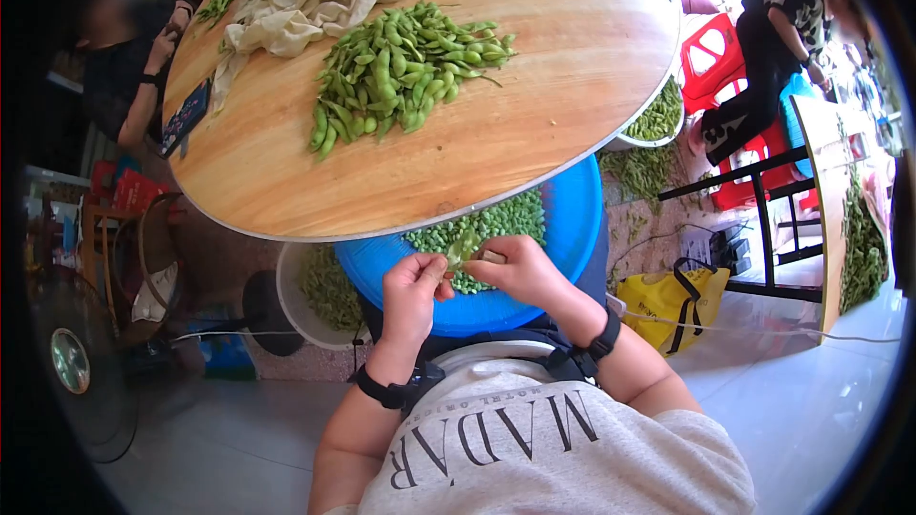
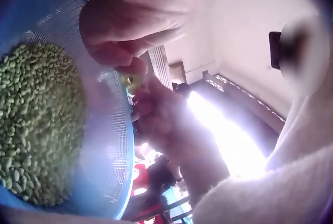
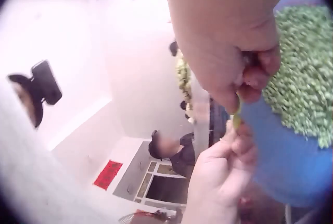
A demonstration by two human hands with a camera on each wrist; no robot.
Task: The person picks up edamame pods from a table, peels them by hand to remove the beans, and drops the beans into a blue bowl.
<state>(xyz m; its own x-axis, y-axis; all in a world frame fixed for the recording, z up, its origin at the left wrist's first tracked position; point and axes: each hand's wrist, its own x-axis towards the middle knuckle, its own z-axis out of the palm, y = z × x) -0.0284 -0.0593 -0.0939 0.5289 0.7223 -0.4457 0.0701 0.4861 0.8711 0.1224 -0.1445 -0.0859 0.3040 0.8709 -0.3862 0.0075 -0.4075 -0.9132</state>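
Note:
A green pod (image 1: 461, 250) is pinched between the two hands above a blue basket (image 1: 590, 219). The left hand (image 1: 414, 288) grips its left end; the right hand (image 1: 520, 270) holds the other end with curled fingers. In the right wrist view the pod (image 3: 237, 120) shows between the right hand (image 3: 234, 57) above and the left hand (image 3: 221, 174) below. Shelled green beans (image 2: 41, 125) fill the middle of the basket, beneath the hands. On the round wooden table (image 1: 534, 124) lies a pile of whole pods (image 1: 386, 76).
A cream cloth (image 1: 315, 0) and a dark phone-like object (image 1: 186, 117) lie on the table. Left of the basket stands a pale tub (image 1: 289, 291) with green pods or husks. A yellow bag (image 1: 668, 303) sits on the floor at right. Other people are at both sides.

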